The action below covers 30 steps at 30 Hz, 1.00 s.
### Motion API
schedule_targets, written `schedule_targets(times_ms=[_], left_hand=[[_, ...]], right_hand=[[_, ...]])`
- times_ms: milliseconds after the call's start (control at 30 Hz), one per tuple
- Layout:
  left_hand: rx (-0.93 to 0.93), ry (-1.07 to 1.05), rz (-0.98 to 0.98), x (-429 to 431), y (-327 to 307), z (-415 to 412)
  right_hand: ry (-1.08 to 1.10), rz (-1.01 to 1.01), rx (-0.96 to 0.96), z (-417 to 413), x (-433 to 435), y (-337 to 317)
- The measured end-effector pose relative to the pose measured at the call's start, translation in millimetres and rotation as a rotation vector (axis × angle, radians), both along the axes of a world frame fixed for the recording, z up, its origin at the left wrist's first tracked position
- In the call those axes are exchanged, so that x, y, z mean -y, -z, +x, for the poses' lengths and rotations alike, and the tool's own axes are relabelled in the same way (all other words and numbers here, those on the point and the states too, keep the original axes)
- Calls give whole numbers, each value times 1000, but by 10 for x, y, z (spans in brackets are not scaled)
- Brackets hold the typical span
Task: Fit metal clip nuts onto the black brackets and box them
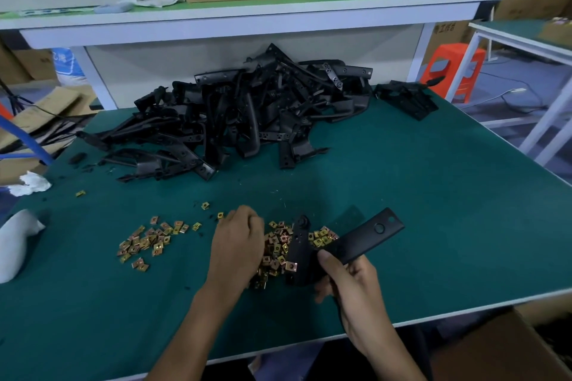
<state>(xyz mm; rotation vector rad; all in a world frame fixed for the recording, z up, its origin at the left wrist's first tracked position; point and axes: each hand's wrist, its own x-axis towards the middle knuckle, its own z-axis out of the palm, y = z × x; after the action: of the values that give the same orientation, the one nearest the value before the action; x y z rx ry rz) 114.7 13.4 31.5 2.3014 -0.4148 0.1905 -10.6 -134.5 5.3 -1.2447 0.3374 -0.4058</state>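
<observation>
Gripping a black bracket (368, 237), the right hand (349, 281) sits near-right; the left hand (238, 244) curls into the clip nuts (278, 246), and I cannot tell whether it holds one.

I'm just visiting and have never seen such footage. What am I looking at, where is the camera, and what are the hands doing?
No machine here: these are a person's two bare hands, filmed by one head-worn camera looking down. On the green table mat lie a heap of black angled brackets and scattered small square brass-coloured metal clip nuts. The right hand grips one black bracket, which already carries a clip nut. The left hand reaches into the nuts; whether it has pinched one is hidden.
</observation>
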Motion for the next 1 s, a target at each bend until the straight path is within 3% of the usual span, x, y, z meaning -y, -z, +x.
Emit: schedule_targets(times_ms=[300, 500, 833, 1000], left_hand=[[-598, 175, -687, -39, -229, -398], [-817, 234, -941, -66, -293, -420], [-688, 258, -683, -26, -332, -442], [-697, 293, -652, -23, -331, -450]], right_hand=[[-20, 23, -5, 5, 19, 7], [-30, 96, 19, -6, 10, -10], [-44, 45, 6, -4, 25, 61], [-56, 60, 4, -9, 26, 47]])
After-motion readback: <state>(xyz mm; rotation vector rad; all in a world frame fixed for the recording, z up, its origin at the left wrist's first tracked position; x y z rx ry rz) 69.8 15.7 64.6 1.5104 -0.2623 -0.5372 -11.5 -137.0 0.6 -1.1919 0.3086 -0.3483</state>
